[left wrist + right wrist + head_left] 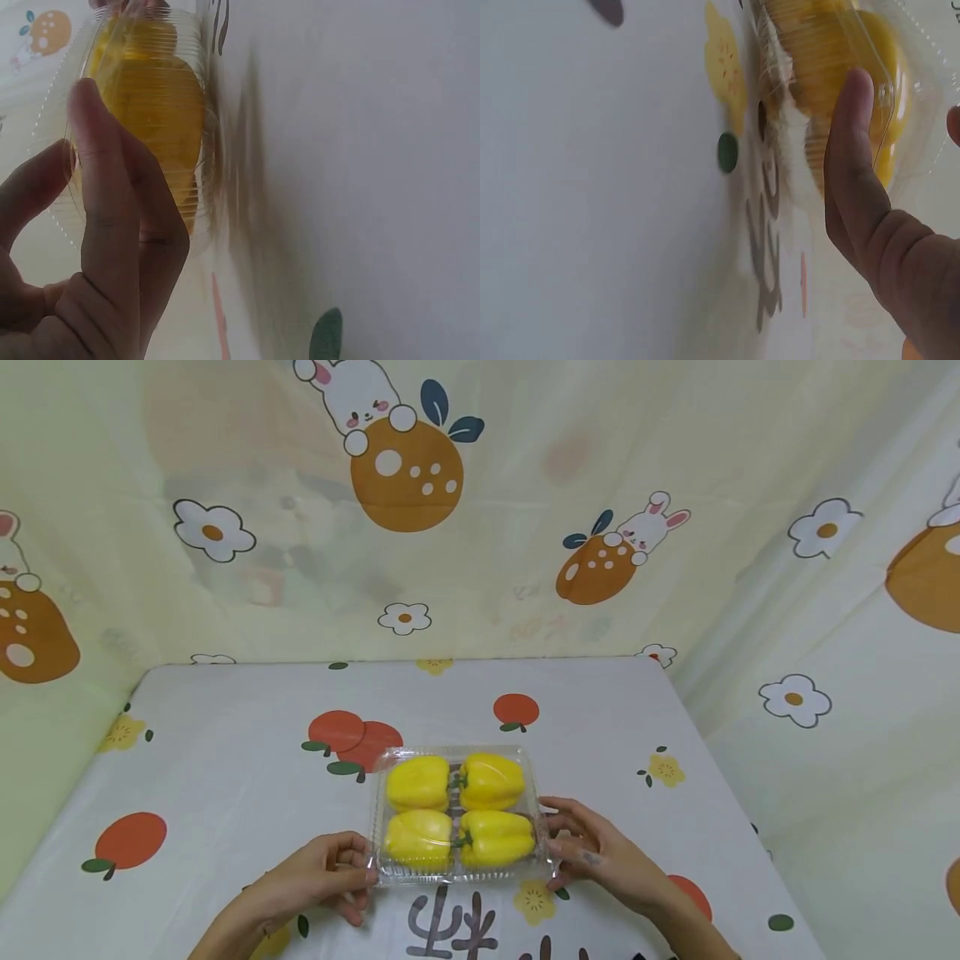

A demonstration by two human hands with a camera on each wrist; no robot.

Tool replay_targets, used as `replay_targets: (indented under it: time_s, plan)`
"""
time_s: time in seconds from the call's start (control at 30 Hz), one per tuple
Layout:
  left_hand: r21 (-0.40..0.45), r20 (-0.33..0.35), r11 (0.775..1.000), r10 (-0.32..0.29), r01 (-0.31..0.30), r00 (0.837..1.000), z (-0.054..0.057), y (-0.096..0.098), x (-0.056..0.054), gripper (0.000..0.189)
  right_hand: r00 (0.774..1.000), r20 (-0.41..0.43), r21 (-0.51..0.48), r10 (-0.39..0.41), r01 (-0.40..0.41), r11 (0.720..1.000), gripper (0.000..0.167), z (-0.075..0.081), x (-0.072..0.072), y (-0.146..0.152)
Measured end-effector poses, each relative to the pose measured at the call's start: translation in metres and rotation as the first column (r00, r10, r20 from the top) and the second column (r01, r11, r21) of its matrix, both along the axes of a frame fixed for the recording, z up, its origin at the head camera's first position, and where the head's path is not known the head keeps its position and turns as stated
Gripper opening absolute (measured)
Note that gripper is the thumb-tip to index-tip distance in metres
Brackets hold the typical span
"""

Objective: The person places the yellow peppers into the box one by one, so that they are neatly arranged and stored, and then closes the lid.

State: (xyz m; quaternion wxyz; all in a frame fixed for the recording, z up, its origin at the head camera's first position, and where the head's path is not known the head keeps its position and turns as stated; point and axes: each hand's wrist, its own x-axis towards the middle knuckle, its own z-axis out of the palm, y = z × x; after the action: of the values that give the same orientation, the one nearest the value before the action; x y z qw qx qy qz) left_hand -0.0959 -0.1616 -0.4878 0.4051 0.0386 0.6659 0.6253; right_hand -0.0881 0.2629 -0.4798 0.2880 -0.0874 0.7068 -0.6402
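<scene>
A clear plastic clamshell box point(452, 875) lies on the tablecloth near the front middle, with several yellow bell peppers point(417, 783) inside in two rows, green stems facing inward. My left hand point(330, 872) pinches the box's near left corner; the left wrist view has its thumb point(97, 142) and a finger at the rim, yellow showing through the ribbed wall. At the right side is my right hand point(592, 856), its fingers extended along the edge. In the right wrist view, that thumb point(853, 135) lies fairly straight against the box's near right corner.
The white tablecloth point(247, 760) carries printed fruit, flowers and dark characters. Behind it hangs a cream curtain point(495, 568) with bunny prints, and more curtain point(825, 627) closes off the right side. A small dark object pokes in at the bottom edge.
</scene>
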Motion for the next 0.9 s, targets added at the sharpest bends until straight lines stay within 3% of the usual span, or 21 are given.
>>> replay_targets:
  time_s: [0.17,0.33,0.47,0.7,0.9]
  plan:
    - [0.045,-0.006,0.996,-0.078,0.078,0.997,0.002,-0.003,0.001,0.027,0.996,0.036,-0.03,0.077,-0.076,0.997,0.057,-0.004,0.002,0.004]
    - [0.093,-0.009,0.987,-0.127,0.127,0.992,0.002,-0.003,0.003,0.041,0.982,0.048,-0.017,0.183,-0.183,0.983,0.035,-0.008,0.002,0.001]
    - [0.09,0.004,0.987,-0.131,0.131,0.991,0.0,-0.002,0.004,0.047,0.969,0.08,-0.036,0.234,-0.232,0.972,0.041,-0.011,0.002,0.0]
    - [0.074,0.009,0.992,-0.107,0.106,0.994,-0.001,-0.001,0.004,0.025,0.955,0.14,-0.14,0.261,-0.242,0.96,0.049,-0.016,-0.001,0.003]
    - [0.092,0.02,0.99,-0.114,0.111,0.993,-0.002,-0.001,0.003,0.023,0.95,0.168,-0.196,0.262,-0.228,0.954,0.051,-0.02,-0.003,0.003]
